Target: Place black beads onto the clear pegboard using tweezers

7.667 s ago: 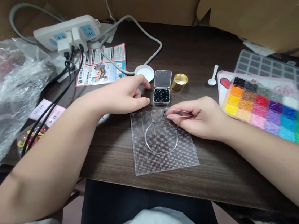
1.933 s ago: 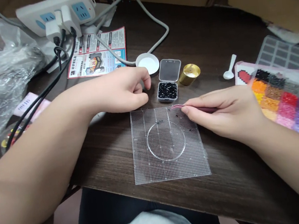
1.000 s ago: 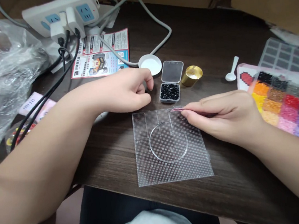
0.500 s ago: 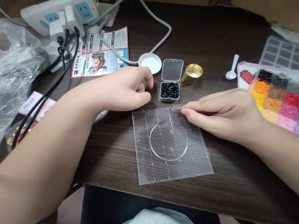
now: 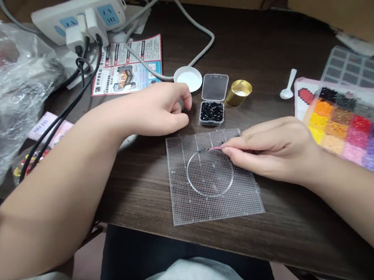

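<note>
Pink tweezers (image 5: 215, 148) are pinched between the thumb and fingers of my right hand (image 5: 273, 150). Their tips reach over the clear pegboard (image 5: 190, 207), beside a short row of tiny black beads (image 5: 202, 150) at the top of the ring marked on it. Whether the tips grip a bead is too small to tell. My left hand (image 5: 161, 109) hovers or rests left of the small box of black beads (image 5: 212, 112), fingers loosely curled, thumb and forefinger apart, nothing between them. The box's clear lid (image 5: 215, 87) is tipped back.
Behind the board stand a gold cup (image 5: 240, 92) and a round white dish (image 5: 188, 79). A small white spoon (image 5: 288, 85) lies near a tray of coloured beads (image 5: 355, 133). At left are a power strip (image 5: 78, 17), black cables (image 5: 64, 112) and plastic wrap (image 5: 5, 80).
My right hand has brought the tweezers left and toward me, from the board's top edge to the row of black beads. My left hand stays in place. The view has shifted slightly.
</note>
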A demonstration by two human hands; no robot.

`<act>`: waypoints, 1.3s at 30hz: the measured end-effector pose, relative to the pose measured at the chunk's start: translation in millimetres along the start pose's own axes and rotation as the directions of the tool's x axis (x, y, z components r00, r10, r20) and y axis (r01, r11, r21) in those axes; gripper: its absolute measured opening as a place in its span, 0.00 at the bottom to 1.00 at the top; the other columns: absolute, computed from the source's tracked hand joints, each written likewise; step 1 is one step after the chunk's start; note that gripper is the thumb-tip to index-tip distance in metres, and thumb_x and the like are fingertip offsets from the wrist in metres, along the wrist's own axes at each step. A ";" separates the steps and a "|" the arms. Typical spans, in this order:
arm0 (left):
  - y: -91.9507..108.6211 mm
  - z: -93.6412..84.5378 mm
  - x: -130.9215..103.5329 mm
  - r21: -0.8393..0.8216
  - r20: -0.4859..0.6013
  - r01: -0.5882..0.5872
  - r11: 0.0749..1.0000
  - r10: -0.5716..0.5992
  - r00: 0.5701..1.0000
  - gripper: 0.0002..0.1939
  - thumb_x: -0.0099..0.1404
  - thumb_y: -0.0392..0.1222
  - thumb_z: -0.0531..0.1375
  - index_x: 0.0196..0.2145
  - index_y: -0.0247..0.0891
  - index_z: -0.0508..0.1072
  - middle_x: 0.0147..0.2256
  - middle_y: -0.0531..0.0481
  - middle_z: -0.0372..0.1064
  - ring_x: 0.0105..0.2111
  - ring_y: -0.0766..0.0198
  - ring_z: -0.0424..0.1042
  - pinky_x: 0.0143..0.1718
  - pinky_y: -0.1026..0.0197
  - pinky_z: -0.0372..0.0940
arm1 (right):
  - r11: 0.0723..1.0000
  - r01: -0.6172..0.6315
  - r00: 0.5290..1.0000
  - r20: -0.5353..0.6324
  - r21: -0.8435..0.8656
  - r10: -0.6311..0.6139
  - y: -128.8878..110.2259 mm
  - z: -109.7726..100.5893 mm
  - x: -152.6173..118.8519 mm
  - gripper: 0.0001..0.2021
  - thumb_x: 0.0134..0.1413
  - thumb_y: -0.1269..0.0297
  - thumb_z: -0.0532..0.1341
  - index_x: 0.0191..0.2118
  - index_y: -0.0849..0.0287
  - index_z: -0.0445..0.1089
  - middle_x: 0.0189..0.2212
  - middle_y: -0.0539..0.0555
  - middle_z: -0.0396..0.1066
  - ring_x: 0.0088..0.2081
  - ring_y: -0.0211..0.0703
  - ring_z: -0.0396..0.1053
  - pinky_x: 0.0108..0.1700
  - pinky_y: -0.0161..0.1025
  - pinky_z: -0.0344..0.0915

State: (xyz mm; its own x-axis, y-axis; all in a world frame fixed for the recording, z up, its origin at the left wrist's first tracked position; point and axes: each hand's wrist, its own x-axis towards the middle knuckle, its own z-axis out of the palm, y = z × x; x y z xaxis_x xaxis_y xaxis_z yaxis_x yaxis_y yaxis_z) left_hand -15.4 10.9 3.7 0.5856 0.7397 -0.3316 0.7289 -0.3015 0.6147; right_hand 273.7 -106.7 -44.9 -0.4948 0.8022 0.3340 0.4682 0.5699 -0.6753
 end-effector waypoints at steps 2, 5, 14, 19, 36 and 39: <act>1.1 0.4 0.5 0.012 0.000 0.012 1.000 -0.012 1.000 0.18 0.59 0.31 0.70 0.44 0.48 0.75 0.24 0.57 0.73 0.24 0.57 0.71 0.30 0.52 0.60 | 0.999 0.041 0.999 0.009 -0.012 -0.041 0.8 1.2 0.6 0.12 0.79 0.71 0.75 0.46 0.48 0.97 0.33 0.50 0.92 0.26 0.42 0.86 0.28 0.37 0.78; 1.7 1.0 1.7 0.026 0.003 0.031 0.999 -0.031 1.000 0.17 0.61 0.31 0.70 0.45 0.48 0.75 0.24 0.58 0.72 0.22 0.58 0.70 0.29 0.52 0.60 | 0.996 0.090 0.996 -0.003 -0.024 -0.090 2.4 2.8 1.4 0.11 0.82 0.71 0.74 0.48 0.53 0.97 0.32 0.51 0.91 0.27 0.42 0.86 0.30 0.37 0.79; 3.1 0.7 2.6 0.052 0.018 0.059 0.997 -0.060 0.998 0.19 0.61 0.30 0.69 0.47 0.47 0.75 0.23 0.60 0.72 0.20 0.60 0.65 0.29 0.52 0.58 | 0.994 0.110 0.994 0.017 -0.026 -0.110 1.1 3.2 1.7 0.12 0.83 0.71 0.73 0.48 0.54 0.96 0.29 0.49 0.88 0.23 0.37 0.80 0.26 0.34 0.72; 6.0 0.8 1.4 0.066 0.019 0.071 0.995 -0.072 0.997 0.19 0.62 0.30 0.69 0.47 0.47 0.74 0.22 0.61 0.71 0.20 0.60 0.64 0.30 0.52 0.58 | 0.993 0.114 0.994 0.000 -0.020 -0.114 1.5 4.1 2.3 0.11 0.82 0.71 0.73 0.48 0.56 0.96 0.29 0.49 0.88 0.25 0.37 0.82 0.27 0.34 0.73; 2.5 1.3 1.3 0.020 0.031 0.040 0.999 -0.040 0.999 0.19 0.61 0.33 0.69 0.47 0.47 0.73 0.23 0.59 0.71 0.20 0.60 0.66 0.29 0.52 0.58 | 0.999 -0.038 0.997 -0.073 0.016 0.039 9.2 -7.2 -0.9 0.08 0.78 0.67 0.78 0.51 0.49 0.99 0.39 0.53 0.95 0.33 0.51 0.93 0.31 0.40 0.85; -1.3 -0.5 0.5 -0.002 0.033 0.033 0.999 -0.033 0.999 0.19 0.62 0.34 0.70 0.48 0.47 0.73 0.23 0.58 0.71 0.21 0.60 0.65 0.29 0.52 0.57 | 0.995 -0.073 0.995 -0.060 0.062 0.077 20.1 -20.4 -0.1 0.07 0.74 0.66 0.82 0.48 0.44 1.00 0.39 0.52 0.95 0.32 0.52 0.91 0.29 0.41 0.84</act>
State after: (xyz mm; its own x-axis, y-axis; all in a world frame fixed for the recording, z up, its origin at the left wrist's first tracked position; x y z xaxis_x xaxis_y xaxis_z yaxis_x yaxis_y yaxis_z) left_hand -16.3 11.9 3.0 0.5725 0.7289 -0.3754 0.7473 -0.2755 0.6047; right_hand 298.1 -91.7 -45.1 -0.4126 0.8529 0.3199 0.4571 0.4977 -0.7372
